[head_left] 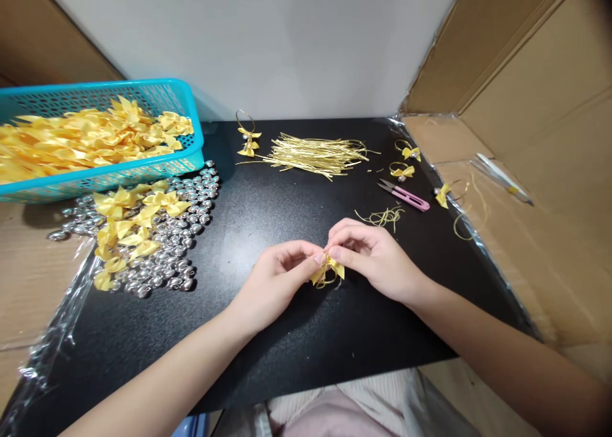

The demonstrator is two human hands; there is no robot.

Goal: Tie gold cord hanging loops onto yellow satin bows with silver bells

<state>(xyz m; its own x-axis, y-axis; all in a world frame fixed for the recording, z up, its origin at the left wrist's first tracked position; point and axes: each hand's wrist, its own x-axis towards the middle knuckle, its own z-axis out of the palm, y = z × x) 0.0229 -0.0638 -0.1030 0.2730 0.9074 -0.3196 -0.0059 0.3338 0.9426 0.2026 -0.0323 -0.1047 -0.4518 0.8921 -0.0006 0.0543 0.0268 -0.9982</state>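
My left hand (282,274) and my right hand (370,258) meet just above the black table, thumbs and forefingers pinched together. Between them they hold a yellow ribbon bow (337,269), with a loop of gold cord (326,283) hanging below it. The fingertips cover the middle of the bow, so any bead or knot there is hidden. Short gold cord scraps (386,217) lie just beyond my right hand. Pink-handled thread snips (405,195) rest behind them, blades pointing left.
A turquoise basket (194,137) of yellow bows stands at the left. Before it lie silver beads (162,268) with loose bows (143,241) on top. A gold cord bundle (318,155) lies at the back. Finished-looking looped bows (402,171) and a white-handled tool (500,177) are at right.
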